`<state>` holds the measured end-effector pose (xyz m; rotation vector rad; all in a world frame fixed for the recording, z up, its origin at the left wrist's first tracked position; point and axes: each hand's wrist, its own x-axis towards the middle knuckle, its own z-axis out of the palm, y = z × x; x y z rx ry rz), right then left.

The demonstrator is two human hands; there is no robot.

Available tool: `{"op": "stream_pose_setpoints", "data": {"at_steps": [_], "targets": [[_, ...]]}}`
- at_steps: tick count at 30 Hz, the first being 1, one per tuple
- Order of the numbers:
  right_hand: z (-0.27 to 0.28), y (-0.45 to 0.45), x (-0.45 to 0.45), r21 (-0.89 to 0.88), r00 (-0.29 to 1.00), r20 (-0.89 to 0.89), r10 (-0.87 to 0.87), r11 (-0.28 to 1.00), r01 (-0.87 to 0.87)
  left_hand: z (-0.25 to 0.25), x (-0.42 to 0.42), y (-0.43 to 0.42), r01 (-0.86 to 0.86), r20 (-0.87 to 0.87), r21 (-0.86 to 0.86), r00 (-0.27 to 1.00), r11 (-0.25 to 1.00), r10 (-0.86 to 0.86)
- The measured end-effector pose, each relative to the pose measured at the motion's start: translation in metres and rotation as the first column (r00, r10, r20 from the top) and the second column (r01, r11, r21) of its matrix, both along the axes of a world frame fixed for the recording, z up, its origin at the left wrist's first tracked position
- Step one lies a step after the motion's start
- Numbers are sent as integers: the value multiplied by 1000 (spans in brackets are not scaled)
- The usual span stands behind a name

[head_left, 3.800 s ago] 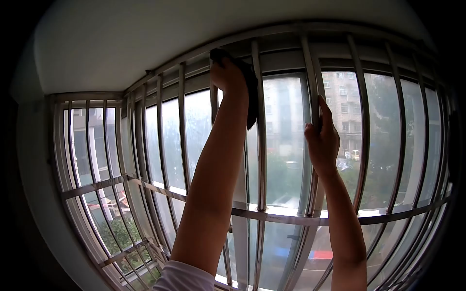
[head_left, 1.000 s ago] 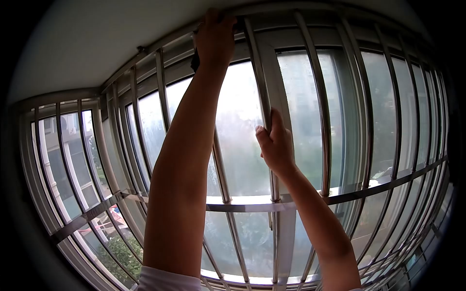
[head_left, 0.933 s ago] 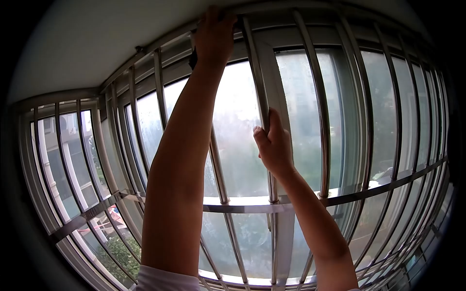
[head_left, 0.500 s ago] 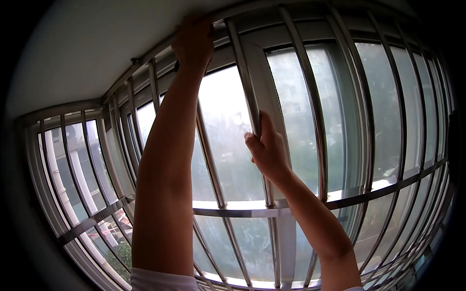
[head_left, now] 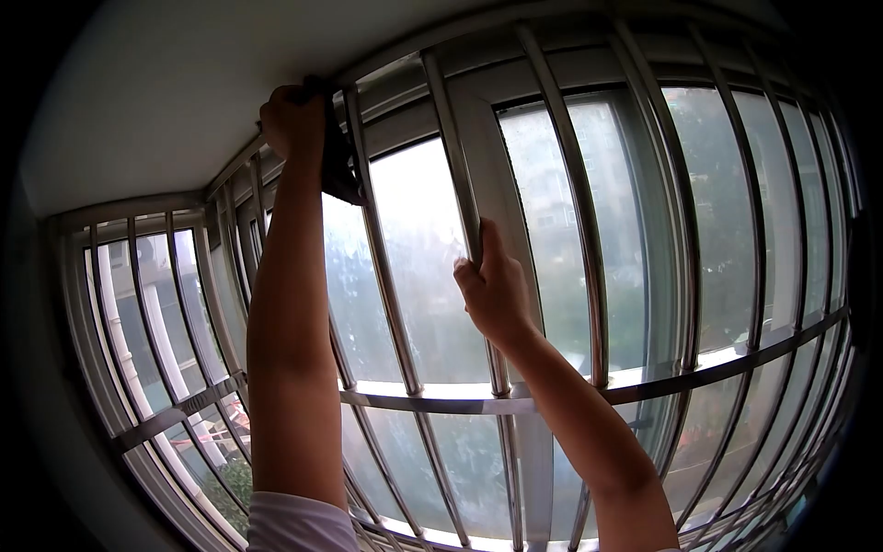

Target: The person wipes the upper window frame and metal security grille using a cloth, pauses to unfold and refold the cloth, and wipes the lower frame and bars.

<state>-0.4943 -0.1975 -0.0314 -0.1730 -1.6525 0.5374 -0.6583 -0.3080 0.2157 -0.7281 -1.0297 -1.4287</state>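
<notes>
My left hand [head_left: 294, 121] is raised to the top rail of the metal window bars, closed around a dark cloth [head_left: 339, 158]. Part of the cloth hangs down to the right of the hand, beside an upright bar. Lower and to the right, my right hand [head_left: 499, 293] is wrapped around a vertical metal bar [head_left: 454, 147] at mid-height. The top rail [head_left: 386, 57] runs along just under the ceiling.
Behind the bars stand window panes [head_left: 418, 276] with a hazy surface. A horizontal crossbar [head_left: 441, 405] joins the uprights below my hands. The grille turns a corner at left, by a side window [head_left: 161, 304]. The ceiling [head_left: 175, 101] is close overhead.
My left hand has slid left along the top rail with the cloth, which now shows more fully. My right hand keeps its grip on the same bar, and the view has shifted slightly.
</notes>
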Motion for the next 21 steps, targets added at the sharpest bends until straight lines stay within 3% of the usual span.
{"op": "stream_pose_setpoints", "data": {"at_steps": [1,2,4,6,10,13,15,16,17,19,21], "targets": [[1,-2,1,-14,1000,9,-5,1000,5,-4,1,3,-48,-71,100,996,994,56],[2,-6,3,-37,1000,19,5,999,-4,-8,4,14,-88,-279,226,948,970,151],[2,-7,3,-33,1000,13,0,999,1,-15,30,26,-91,-514,139,845,986,151],[1,-7,2,-20,1000,-2,-12,1000,12,-11,55,43,-160,-601,134,771,978,208],[-1,0,-1,16,998,-57,-21,1000,22,-1,73,58,-175,-575,135,788,975,221],[1,-7,4,-40,997,-44,61,997,-63,-3,50,46,-313,-558,139,759,940,335],[0,-9,4,-47,997,-51,53,997,-56,-6,28,33,-297,-434,79,849,952,301],[2,-13,7,-74,997,-38,62,995,-64,-12,23,21,-199,-333,20,923,980,194],[2,-13,6,-58,998,-51,38,997,-41,-14,13,7,-202,-330,27,923,979,200],[0,-7,0,8,996,-87,-29,1000,30,-15,-8,-12,32,-55,191,998,981,-21],[-2,-1,-6,51,990,-122,-66,996,72,-17,-18,-11,45,-106,261,994,964,-18]]}}
